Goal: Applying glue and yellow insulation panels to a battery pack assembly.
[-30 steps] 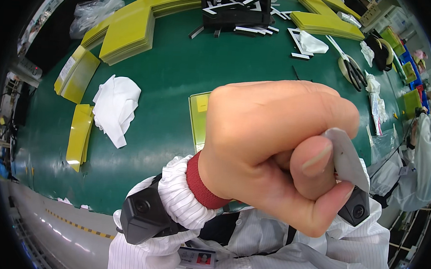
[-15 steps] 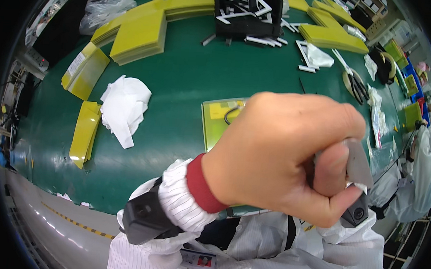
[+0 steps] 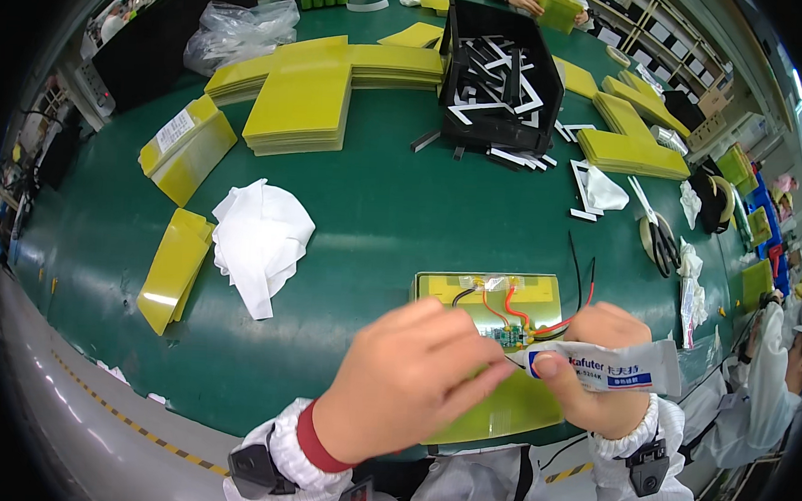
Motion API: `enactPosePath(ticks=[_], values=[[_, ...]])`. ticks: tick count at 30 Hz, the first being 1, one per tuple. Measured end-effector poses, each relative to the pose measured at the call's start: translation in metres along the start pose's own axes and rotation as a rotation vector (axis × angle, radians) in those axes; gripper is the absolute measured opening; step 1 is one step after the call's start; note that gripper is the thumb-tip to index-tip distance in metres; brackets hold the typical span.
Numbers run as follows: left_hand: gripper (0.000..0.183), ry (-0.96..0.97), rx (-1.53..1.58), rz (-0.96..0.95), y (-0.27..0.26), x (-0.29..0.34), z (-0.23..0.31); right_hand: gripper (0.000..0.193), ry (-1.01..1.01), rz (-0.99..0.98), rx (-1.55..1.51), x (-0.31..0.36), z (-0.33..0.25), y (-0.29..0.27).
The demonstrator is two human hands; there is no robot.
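A white squeeze tube with blue and dark print (image 3: 653, 371) lies across my right hand (image 3: 599, 374), which grips it with the thumb on top near its narrow end. My left hand (image 3: 408, 378) is closed in a pinch at that tip; a thin dark bit shows by the fingertips, too small to name. Below both hands lies a flat yellow-green wrapped pack (image 3: 501, 410), partly hidden by them. On it sits a small green circuit board (image 3: 508, 336) with red wires (image 3: 512, 303) and black wires (image 3: 463, 295). Two loose leads stick out past the pack's right side.
A crumpled white cloth (image 3: 261, 243) lies left, beside yellow sheets (image 3: 175, 270). Stacked yellow boards (image 3: 300, 105) and a black bin of strips (image 3: 499, 83) stand farther back. Scissors (image 3: 663, 242) and a tape roll lie right. Other people's hands (image 3: 525, 3) work at the far edge.
My left hand has dropped from close to the camera down to the pack, no longer covering most of it. The tube's printed side and my right hand now show. The view has shifted.
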State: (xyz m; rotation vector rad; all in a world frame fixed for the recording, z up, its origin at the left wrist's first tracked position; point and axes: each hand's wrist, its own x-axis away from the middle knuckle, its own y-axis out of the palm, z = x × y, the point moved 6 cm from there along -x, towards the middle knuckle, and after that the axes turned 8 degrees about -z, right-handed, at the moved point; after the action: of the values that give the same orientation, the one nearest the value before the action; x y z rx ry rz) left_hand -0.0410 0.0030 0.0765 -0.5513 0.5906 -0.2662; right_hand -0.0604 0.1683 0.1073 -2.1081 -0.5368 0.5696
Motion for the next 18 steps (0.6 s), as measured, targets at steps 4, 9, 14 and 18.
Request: enactPosePath(ticks=[4,9,14,18], values=[[0.014,0.002,-0.177,-0.1,0.019,0.01,0.005,0.031,-0.082,-0.037,0.152,-0.005,-0.014,0.002],[0.018,-0.011,-0.259,-0.083,0.021,0.014,0.0,0.028,-0.106,-0.05,0.084,-0.004,-0.01,0.007],[0.019,-0.022,-0.242,-0.043,0.02,0.016,-0.003,0.03,-0.163,-0.05,0.116,0.0,-0.015,0.009],[0.019,-0.017,-0.222,-0.023,0.02,0.016,-0.004,0.036,-0.181,0.012,0.127,0.005,-0.014,0.01]])
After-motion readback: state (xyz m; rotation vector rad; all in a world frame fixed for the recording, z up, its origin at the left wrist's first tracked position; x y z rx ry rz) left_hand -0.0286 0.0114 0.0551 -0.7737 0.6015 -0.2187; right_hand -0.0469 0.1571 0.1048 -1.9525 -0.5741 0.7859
